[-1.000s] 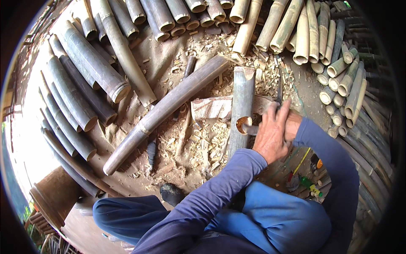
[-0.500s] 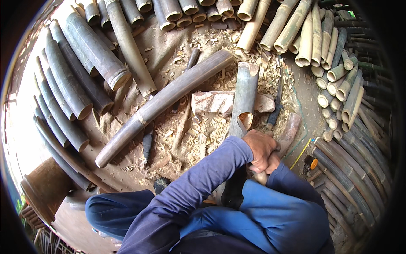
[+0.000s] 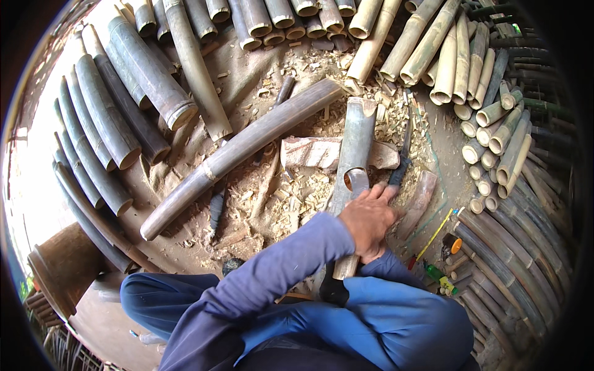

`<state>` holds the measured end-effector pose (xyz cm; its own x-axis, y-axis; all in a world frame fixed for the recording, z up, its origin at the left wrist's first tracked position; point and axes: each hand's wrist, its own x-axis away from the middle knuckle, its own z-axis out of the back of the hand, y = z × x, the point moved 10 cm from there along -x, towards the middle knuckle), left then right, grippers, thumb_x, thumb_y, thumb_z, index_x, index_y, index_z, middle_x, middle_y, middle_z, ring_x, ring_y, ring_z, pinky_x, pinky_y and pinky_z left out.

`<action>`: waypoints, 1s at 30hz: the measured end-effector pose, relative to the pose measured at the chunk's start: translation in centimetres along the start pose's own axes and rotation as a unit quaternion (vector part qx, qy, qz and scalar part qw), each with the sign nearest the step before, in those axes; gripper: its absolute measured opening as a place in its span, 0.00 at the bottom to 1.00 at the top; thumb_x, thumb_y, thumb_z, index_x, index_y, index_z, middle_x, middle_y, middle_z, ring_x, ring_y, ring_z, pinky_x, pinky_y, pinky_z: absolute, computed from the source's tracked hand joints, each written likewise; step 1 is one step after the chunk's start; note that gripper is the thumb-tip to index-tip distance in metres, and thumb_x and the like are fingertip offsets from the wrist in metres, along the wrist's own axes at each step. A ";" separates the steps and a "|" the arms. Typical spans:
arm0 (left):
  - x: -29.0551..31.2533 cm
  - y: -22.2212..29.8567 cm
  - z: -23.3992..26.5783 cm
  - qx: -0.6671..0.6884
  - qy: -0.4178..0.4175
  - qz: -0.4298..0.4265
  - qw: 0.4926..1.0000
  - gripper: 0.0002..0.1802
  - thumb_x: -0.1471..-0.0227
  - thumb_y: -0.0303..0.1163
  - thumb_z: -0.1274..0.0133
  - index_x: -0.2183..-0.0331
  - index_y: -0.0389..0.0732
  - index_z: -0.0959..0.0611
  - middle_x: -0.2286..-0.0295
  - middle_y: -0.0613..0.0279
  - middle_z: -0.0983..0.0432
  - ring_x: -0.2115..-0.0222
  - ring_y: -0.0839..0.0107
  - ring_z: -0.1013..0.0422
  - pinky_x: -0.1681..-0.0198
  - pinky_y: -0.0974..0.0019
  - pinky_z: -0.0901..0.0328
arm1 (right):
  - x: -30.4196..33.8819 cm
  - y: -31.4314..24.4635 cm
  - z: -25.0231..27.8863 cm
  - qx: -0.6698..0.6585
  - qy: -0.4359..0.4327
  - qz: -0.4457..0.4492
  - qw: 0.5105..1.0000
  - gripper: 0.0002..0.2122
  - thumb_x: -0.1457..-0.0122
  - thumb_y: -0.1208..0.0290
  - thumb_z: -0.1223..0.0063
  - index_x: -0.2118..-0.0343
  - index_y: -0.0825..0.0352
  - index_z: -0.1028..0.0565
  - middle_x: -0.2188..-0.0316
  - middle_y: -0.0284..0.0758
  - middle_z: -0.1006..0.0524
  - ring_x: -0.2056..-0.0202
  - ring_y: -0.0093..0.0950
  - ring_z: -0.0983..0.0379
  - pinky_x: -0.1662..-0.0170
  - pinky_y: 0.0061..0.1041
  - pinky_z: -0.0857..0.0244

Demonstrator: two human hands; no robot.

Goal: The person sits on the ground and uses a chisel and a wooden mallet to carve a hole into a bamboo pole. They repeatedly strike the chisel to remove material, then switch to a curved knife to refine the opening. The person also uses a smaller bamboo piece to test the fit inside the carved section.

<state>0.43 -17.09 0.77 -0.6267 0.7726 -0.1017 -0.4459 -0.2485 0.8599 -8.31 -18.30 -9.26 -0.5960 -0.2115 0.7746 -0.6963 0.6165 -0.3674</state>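
Bamboo tube (image 3: 359,133), notched in its side, lies across a pinkish block (image 3: 309,153) mid-ground, near part hidden by the left sleeve. Left hand (image 3: 371,216) just below the notch, right hand (image 3: 371,252) mostly hidden under it; cannot tell what either grasps. Grey blade-like piece (image 3: 360,180) at the notch. Pale wooden end (image 3: 345,267) below the hands, owner unclear. Shavings fill the gap leftward to a slanting bamboo pole (image 3: 241,157). Rightward: dark-wrapped tool (image 3: 399,170) near the fingertips, curved reddish piece (image 3: 419,204), then a strip of ground (image 3: 442,139) reaching the right-edge bamboo stack (image 3: 513,148). Cut tubes (image 3: 281,15) line the far edge, hollow mouths inward. Brown tub (image 3: 68,269) at the near-left edge, contents out of sight. Left forearm slants up from lower left, hand's back uppermost, fingers stretched forward; right forearm tucked low behind the knee.
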 end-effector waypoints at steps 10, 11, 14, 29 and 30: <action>13.7 -2.5 4.3 -0.226 -0.009 0.349 0.909 0.14 0.58 0.26 0.48 0.65 0.37 0.30 0.75 0.54 0.27 0.74 0.55 0.26 0.70 0.51 0.32 | -1.1 0.7 -1.5 -0.010 -0.109 -0.062 0.992 0.16 0.31 0.58 0.59 0.54 0.67 0.27 0.55 0.38 0.23 0.54 0.31 0.25 0.51 0.37 0.29; 12.5 -2.9 5.5 -0.284 -0.037 0.346 0.893 0.10 0.55 0.27 0.49 0.67 0.37 0.29 0.75 0.54 0.27 0.74 0.59 0.25 0.70 0.54 0.33 | -1.8 1.1 -2.2 -0.048 -0.107 -0.091 0.989 0.16 0.30 0.59 0.59 0.54 0.67 0.27 0.54 0.38 0.23 0.53 0.31 0.25 0.50 0.38 0.29; 5.5 -2.2 10.2 -0.351 -0.152 0.282 0.880 0.05 0.54 0.28 0.47 0.75 0.37 0.24 0.82 0.58 0.26 0.78 0.61 0.26 0.71 0.57 0.36 | -3.2 1.7 -3.6 -0.198 -0.130 -0.144 0.961 0.16 0.30 0.59 0.58 0.54 0.68 0.27 0.57 0.39 0.21 0.54 0.33 0.24 0.46 0.40 0.29; 14.5 -5.9 -6.3 0.159 -0.064 0.494 0.852 0.26 0.60 0.35 0.35 0.63 0.26 0.23 0.73 0.36 0.22 0.70 0.48 0.22 0.64 0.51 0.27 | -3.6 -3.3 3.0 0.298 0.017 -0.025 0.954 0.15 0.40 0.60 0.51 0.72 0.69 0.23 0.78 0.39 0.22 0.76 0.32 0.22 0.70 0.31 0.28; 14.5 -5.0 -9.3 0.161 0.028 0.483 0.861 0.29 0.58 0.35 0.35 0.58 0.25 0.25 0.71 0.33 0.23 0.67 0.45 0.22 0.61 0.49 0.28 | -4.1 -5.2 3.6 0.410 0.013 0.096 0.907 0.19 0.41 0.57 0.51 0.79 0.70 0.23 0.81 0.40 0.22 0.78 0.34 0.22 0.69 0.32 0.28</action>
<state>-12.42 -10.09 -9.64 -0.6402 0.2651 0.7210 0.4936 -0.5772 0.6505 -3.73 -23.36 -12.36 -0.7360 -0.1351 0.6634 -0.6501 -0.1324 -0.7482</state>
